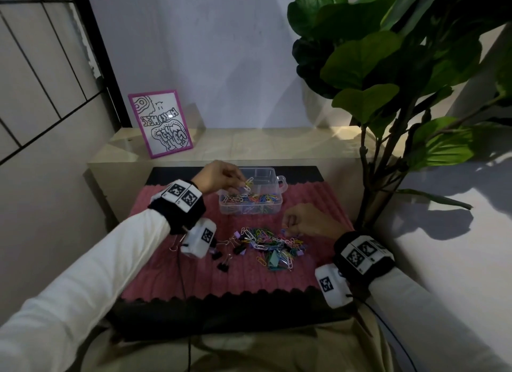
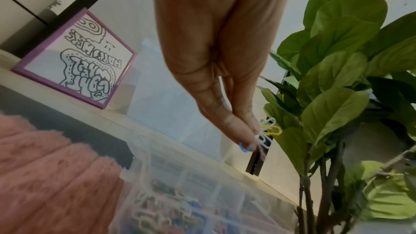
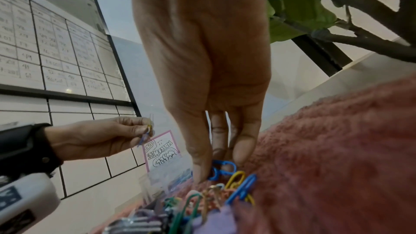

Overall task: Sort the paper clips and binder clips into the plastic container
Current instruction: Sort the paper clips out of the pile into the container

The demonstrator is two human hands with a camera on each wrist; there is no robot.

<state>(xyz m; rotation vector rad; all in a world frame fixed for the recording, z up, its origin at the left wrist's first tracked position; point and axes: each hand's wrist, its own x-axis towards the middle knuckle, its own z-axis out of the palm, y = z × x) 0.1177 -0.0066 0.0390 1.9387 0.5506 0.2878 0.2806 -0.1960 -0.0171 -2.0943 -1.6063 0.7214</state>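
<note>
Left hand [image 1: 219,176] pinches a few paper clips over the plastic container [image 1: 273,208]; right hand [image 1: 307,222] pinches a blue clip at the loose pile.

Left fingertips [image 2: 242,131] are pressed together on a small bunch of clips [image 2: 269,129], yellow, white and blue, held above the container's near-left compartment, which already holds a bed of coloured paper clips [image 1: 249,198]. Just in front of the container, on the pink ribbed mat [image 1: 249,277], lies the loose pile [image 1: 270,244] of paper clips; the right thumb and fingers close on a blue clip [image 3: 221,168] at its right edge. Black and purple binder clips [image 1: 225,258] sit left of the pile. Behind the container a purple-framed drawing [image 1: 160,123] leans on a ledge, and a leafy plant [image 1: 388,67] stands to the container's right.
</note>
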